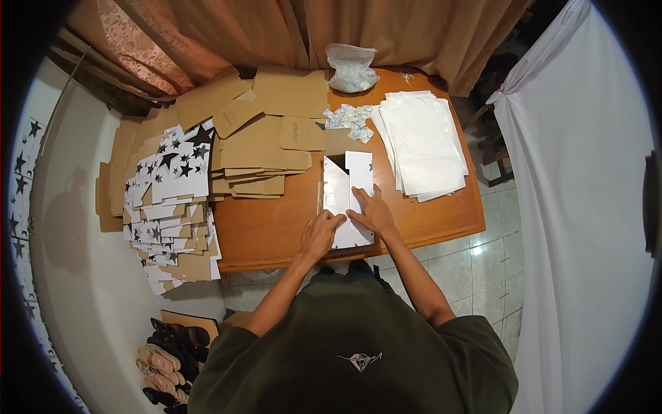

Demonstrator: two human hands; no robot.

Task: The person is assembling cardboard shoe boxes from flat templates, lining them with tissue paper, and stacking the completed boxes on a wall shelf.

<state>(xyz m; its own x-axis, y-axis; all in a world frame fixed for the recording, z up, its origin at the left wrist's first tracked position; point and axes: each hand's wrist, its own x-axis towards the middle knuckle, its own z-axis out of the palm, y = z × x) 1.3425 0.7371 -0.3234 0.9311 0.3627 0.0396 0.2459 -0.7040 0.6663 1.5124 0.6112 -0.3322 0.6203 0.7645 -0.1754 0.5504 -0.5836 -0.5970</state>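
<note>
Footwear (169, 362), jumbled low on your left, off the desk (269, 231). Star-printed cardboard (181, 172) next, in an untidy pile hanging over the desk's near edge. Brown cardboard sheets (262, 148) spread beside it, crowding your left side. Your left hand (318, 234): fingers bent at the box's left edge, thumb on top; cannot tell whether it grips. White star-printed box (336, 194) lies before you near the desk's front edge, dark gap at its far left. Small packets (350, 123) and a clear plastic bag (352, 70) block the way beyond. Your right hand (374, 210): fingers spread, pressing the box's right panel. White sheets (422, 145), stacked, right of the box.
</note>
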